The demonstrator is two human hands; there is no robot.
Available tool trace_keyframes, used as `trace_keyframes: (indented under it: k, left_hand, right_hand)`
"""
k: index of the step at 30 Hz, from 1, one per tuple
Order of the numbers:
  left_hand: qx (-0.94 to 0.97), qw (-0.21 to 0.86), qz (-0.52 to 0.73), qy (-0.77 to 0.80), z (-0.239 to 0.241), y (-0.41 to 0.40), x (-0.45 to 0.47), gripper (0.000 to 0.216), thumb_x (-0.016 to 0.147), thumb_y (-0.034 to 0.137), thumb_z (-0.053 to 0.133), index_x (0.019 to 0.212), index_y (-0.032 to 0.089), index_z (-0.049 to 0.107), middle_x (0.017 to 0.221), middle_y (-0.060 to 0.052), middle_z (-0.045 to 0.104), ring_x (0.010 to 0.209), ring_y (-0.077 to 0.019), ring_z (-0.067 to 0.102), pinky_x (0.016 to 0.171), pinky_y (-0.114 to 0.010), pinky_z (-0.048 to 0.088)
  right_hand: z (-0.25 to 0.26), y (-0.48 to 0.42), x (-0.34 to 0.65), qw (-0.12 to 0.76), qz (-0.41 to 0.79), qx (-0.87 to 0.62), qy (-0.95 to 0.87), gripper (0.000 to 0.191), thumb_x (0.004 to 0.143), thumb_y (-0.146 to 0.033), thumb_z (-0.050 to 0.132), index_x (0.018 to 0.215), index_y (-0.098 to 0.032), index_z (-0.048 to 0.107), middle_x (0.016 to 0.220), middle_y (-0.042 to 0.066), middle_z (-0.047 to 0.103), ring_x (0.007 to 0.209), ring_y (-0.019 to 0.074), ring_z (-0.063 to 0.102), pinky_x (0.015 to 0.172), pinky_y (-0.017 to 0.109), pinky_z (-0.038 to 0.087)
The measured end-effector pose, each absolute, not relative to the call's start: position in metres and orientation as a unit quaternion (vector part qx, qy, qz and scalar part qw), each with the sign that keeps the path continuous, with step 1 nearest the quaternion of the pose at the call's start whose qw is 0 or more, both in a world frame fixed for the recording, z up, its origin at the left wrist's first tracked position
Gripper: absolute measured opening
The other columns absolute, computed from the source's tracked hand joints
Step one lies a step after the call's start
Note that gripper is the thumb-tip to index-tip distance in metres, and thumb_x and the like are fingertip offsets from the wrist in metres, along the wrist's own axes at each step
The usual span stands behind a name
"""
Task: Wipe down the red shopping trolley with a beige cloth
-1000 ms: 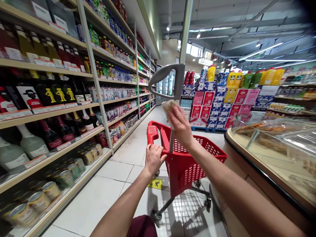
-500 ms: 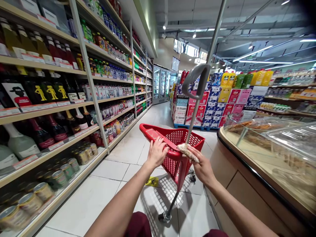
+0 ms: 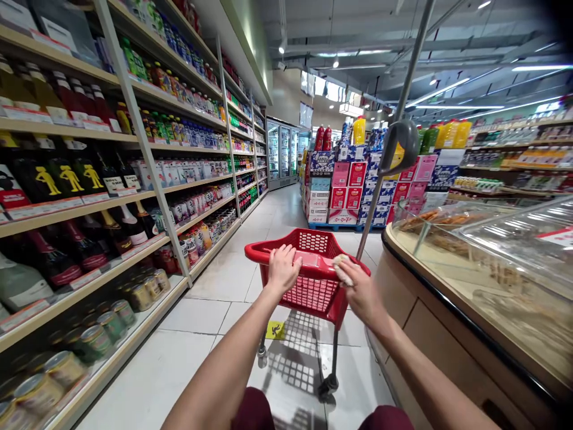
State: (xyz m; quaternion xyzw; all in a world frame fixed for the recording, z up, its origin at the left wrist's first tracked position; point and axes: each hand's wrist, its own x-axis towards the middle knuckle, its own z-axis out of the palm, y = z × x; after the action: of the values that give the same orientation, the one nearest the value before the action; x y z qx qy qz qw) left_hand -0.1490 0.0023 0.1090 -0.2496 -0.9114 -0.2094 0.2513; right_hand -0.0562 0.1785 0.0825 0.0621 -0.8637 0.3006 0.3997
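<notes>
A red plastic shopping cart point(image 3: 316, 289) stands in front of me, its handle side facing me. My left hand point(image 3: 283, 270) grips the left-middle part of the handle, fingers curled over the bar. My right hand point(image 3: 362, 292) is closed around a crumpled whitish cloth point(image 3: 344, 270), which presses on the handle near its right end. A tall metal pole point(image 3: 375, 206) with a grey loop-shaped grip point(image 3: 400, 149) rises at the cart's right side. The basket's floor is partly hidden by the handle and my hands.
Drink shelves point(image 3: 147, 197) line the left side. A glass-topped food counter point(image 3: 447, 286) borders the cart on the right. Ahead, stacked drink boxes point(image 3: 349, 191) stand on a blue pallet point(image 3: 320, 226). A yellow floor sticker point(image 3: 275, 330) lies beneath the cart.
The cart has turned, so its handle now lies more squarely across my front. The pole and grey grip have swung right. My right hand and the cloth stay at the handle's right part.
</notes>
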Motion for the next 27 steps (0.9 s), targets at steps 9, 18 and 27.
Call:
trace_keyframes:
  k: [9, 18, 27]
  left_hand:
    - [-0.257, 0.207, -0.299, -0.895, 0.121, 0.020, -0.117, 0.038, 0.089, 0.025, 0.024, 0.116, 0.020, 0.050, 0.126, -0.004, 0.051, 0.119, -0.0157, 0.042, 0.106, -0.045, 0.021]
    - [-0.365, 0.210, -0.162, -0.893, 0.114, 0.073, -0.101, 0.052, 0.082, 0.051, 0.039, 0.125, 0.023, 0.040, 0.133, -0.007, 0.043, 0.125, -0.0230, 0.032, 0.104, -0.059, 0.004]
    - [-0.275, 0.273, -0.173, -0.905, 0.129, 0.022, -0.124, 0.024, 0.079, 0.016, 0.041, 0.095, 0.021, 0.058, 0.106, -0.006, 0.061, 0.102, -0.0228, 0.052, 0.105, -0.057, 0.010]
  right_hand:
    - [0.074, 0.156, -0.077, 0.422, 0.189, 0.091, -0.882, 0.062, 0.069, -0.001, 0.034, 0.129, -0.017, 0.039, 0.135, 0.011, 0.039, 0.129, 0.0211, 0.028, 0.103, 0.048, 0.027]
    - [0.078, 0.202, -0.057, 0.294, 0.144, 0.026, -0.944, 0.074, 0.065, -0.027, 0.049, 0.134, -0.015, 0.025, 0.136, 0.017, 0.034, 0.126, 0.0324, 0.026, 0.097, 0.059, 0.019]
    - [0.071, 0.212, -0.062, 0.324, 0.216, 0.051, -0.920, 0.066, 0.066, -0.010, 0.035, 0.132, -0.019, 0.028, 0.124, 0.009, 0.049, 0.116, 0.0234, 0.042, 0.098, 0.057, 0.019]
